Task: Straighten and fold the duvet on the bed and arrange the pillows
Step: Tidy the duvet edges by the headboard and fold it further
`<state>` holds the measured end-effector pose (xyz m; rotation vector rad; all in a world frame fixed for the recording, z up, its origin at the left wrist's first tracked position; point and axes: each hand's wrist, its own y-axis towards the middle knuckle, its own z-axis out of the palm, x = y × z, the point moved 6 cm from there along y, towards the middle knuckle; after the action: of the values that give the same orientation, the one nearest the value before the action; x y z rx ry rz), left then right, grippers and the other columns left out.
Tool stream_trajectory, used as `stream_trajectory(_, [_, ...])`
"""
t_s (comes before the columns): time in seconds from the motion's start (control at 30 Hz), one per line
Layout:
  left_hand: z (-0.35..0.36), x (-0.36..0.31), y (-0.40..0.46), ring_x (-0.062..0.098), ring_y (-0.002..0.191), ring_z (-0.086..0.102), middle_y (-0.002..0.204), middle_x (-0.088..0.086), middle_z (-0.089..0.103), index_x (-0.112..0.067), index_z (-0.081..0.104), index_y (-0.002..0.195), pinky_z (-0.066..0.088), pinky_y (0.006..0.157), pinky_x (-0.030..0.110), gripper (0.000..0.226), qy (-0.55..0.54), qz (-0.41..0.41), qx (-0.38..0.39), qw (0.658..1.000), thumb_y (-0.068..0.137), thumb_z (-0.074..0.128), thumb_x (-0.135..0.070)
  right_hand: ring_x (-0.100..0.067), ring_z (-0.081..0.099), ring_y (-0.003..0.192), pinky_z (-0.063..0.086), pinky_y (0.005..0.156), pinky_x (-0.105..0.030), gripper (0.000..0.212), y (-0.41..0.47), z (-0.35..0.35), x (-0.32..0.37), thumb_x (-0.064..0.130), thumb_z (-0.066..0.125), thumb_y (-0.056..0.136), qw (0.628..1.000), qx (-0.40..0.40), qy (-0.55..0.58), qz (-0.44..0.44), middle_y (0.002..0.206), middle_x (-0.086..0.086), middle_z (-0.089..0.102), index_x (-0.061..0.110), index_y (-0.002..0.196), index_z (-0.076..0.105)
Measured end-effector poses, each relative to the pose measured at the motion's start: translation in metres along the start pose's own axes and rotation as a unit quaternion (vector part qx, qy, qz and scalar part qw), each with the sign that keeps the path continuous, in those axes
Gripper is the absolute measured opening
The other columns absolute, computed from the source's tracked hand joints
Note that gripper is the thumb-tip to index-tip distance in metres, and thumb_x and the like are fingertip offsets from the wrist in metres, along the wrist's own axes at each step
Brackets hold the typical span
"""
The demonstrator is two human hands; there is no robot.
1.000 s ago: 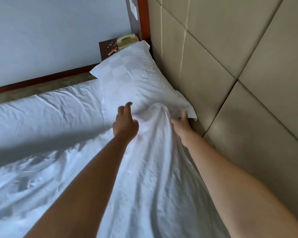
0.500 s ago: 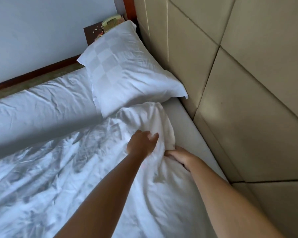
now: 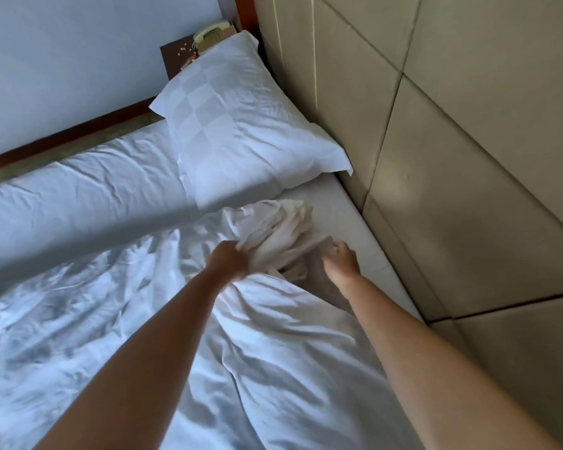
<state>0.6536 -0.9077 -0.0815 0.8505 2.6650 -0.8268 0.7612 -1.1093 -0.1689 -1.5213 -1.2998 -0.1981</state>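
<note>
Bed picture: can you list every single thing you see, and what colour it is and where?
Duvet: one, white, crumpled across the bed, its corner bunched up near the pillow.
Pillow: one, white with a check weave, at the head of the bed against the padded wall.
Bed sheet: one, white, bare strip beside the wall.
Padded wall: one, beige panels, right side.
Telephone: one, pale green, on the dark bedside table behind the pillow.
Left hand: one, grips the bunched duvet corner.
Right hand: one, grips the same corner, nearer the wall.

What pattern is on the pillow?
White with a woven checkerboard pattern on the pillow, clearest in the head view.
</note>
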Motion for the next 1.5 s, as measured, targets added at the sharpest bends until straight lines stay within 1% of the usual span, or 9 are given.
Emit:
stream_trajectory(0.2, [0.024, 0.018, -0.029, 0.025, 0.115, 0.055, 0.125, 0.010, 0.059, -0.005, 0.058, 0.119, 0.039, 0.090, 0.026, 0.030, 0.192, 0.042, 0.259, 0.946, 0.094, 0.045, -0.013, -0.023, 0.008, 0.146, 0.021, 0.116, -0.038, 0.076, -0.003, 0.021, 0.056, 0.017, 0.052, 0.091, 0.899, 0.079, -0.343, -0.262, 0.160, -0.001, -0.002, 0.029, 0.153, 0.009])
stream_trajectory(0.43, [0.022, 0.026, -0.044, 0.030, 0.125, 0.049, 0.135, 0.017, 0.051, 0.001, 0.050, 0.130, 0.039, 0.087, 0.028, 0.036, 0.281, 0.019, 0.374, 0.884, 0.101, 0.037, -0.016, -0.031, 0.049, 0.126, 0.041, 0.103, -0.040, 0.051, 0.013, 0.052, 0.082, 0.032, 0.032, 0.097, 0.938, 0.172, -0.256, -0.159, 0.146, -0.008, 0.044, 0.029, 0.148, 0.031])
stream_trajectory(0.53, [0.026, 0.029, -0.043, 0.031, 0.127, 0.046, 0.137, 0.019, 0.048, 0.003, 0.047, 0.131, 0.034, 0.101, 0.031, 0.036, 0.264, 0.013, 0.388, 0.883, 0.101, 0.037, -0.013, -0.033, 0.043, 0.127, 0.038, 0.095, -0.041, 0.058, 0.003, 0.069, 0.094, 0.033, 0.034, 0.099, 0.784, 0.091, -0.532, -0.305, 0.148, -0.014, 0.032, 0.034, 0.151, 0.009])
stream_trajectory(0.67, [0.031, 0.033, -0.047, 0.033, 0.127, 0.044, 0.139, 0.021, 0.043, 0.009, 0.039, 0.135, 0.039, 0.097, 0.025, 0.037, 0.258, -0.001, 0.409, 0.875, 0.100, 0.037, -0.004, -0.019, 0.004, 0.148, 0.008, 0.119, -0.038, 0.039, -0.010, 0.103, 0.095, 0.029, 0.033, 0.102, 0.666, 0.123, -0.600, -0.425, 0.160, -0.003, 0.008, 0.026, 0.138, 0.045])
stream_trajectory(0.8, [0.020, 0.035, -0.053, 0.032, 0.105, 0.057, 0.128, 0.021, 0.051, 0.005, 0.043, 0.134, 0.053, 0.061, 0.024, 0.041, 0.290, -0.016, 0.438, 0.851, 0.093, 0.045, 0.001, -0.029, 0.059, 0.110, 0.044, 0.087, -0.031, 0.027, -0.018, 0.055, 0.096, 0.019, 0.047, 0.092, 0.798, 0.015, -0.501, -0.335, 0.116, -0.012, 0.064, 0.008, 0.105, 0.068])
stream_trajectory(0.97, [-0.002, 0.019, -0.050, 0.033, 0.084, 0.065, 0.127, 0.026, 0.053, 0.008, 0.042, 0.133, 0.052, 0.047, 0.023, 0.044, 0.285, -0.012, 0.381, 0.879, 0.090, 0.049, -0.002, -0.035, 0.059, 0.096, 0.038, 0.066, -0.031, 0.021, -0.037, -0.026, 0.124, 0.015, 0.050, 0.082, 0.913, -0.202, -0.251, -0.250, 0.100, -0.015, 0.063, 0.002, 0.082, 0.066])
stream_trajectory(1.2, [-0.061, -0.020, -0.059, 0.025, 0.111, 0.060, 0.126, 0.011, 0.057, -0.004, 0.052, 0.129, 0.046, 0.069, 0.020, 0.047, 0.244, 0.095, 0.148, 0.954, 0.082, 0.060, -0.005, -0.020, 0.040, 0.068, 0.018, 0.049, -0.029, 0.027, -0.095, -0.036, 0.195, 0.008, 0.045, 0.088, 0.948, -0.170, -0.071, -0.259, 0.066, -0.004, 0.050, 0.010, 0.061, 0.039])
stream_trajectory(1.37, [-0.078, -0.041, -0.080, 0.035, 0.133, 0.031, 0.147, 0.013, 0.016, -0.026, -0.015, 0.150, 0.041, 0.102, 0.044, 0.125, 0.085, 0.155, 0.098, 0.979, 0.067, 0.078, -0.022, -0.019, 0.050, 0.072, 0.034, 0.058, -0.026, 0.025, -0.128, -0.007, 0.186, 0.015, 0.046, 0.093, 0.976, -0.030, 0.034, -0.213, 0.076, -0.003, 0.054, 0.013, 0.067, 0.049])
stream_trajectory(1.5, [-0.104, -0.041, -0.103, 0.034, 0.116, 0.054, 0.122, 0.013, 0.056, -0.020, 0.038, 0.136, 0.046, 0.084, 0.038, 0.066, 0.050, 0.187, -0.103, 0.976, 0.074, 0.058, -0.031, -0.010, 0.027, 0.053, 0.024, 0.052, -0.027, 0.044, -0.175, -0.009, 0.198, 0.011, 0.055, 0.085, 0.944, -0.028, 0.138, -0.300, 0.049, 0.009, 0.029, 0.019, 0.050, 0.030])
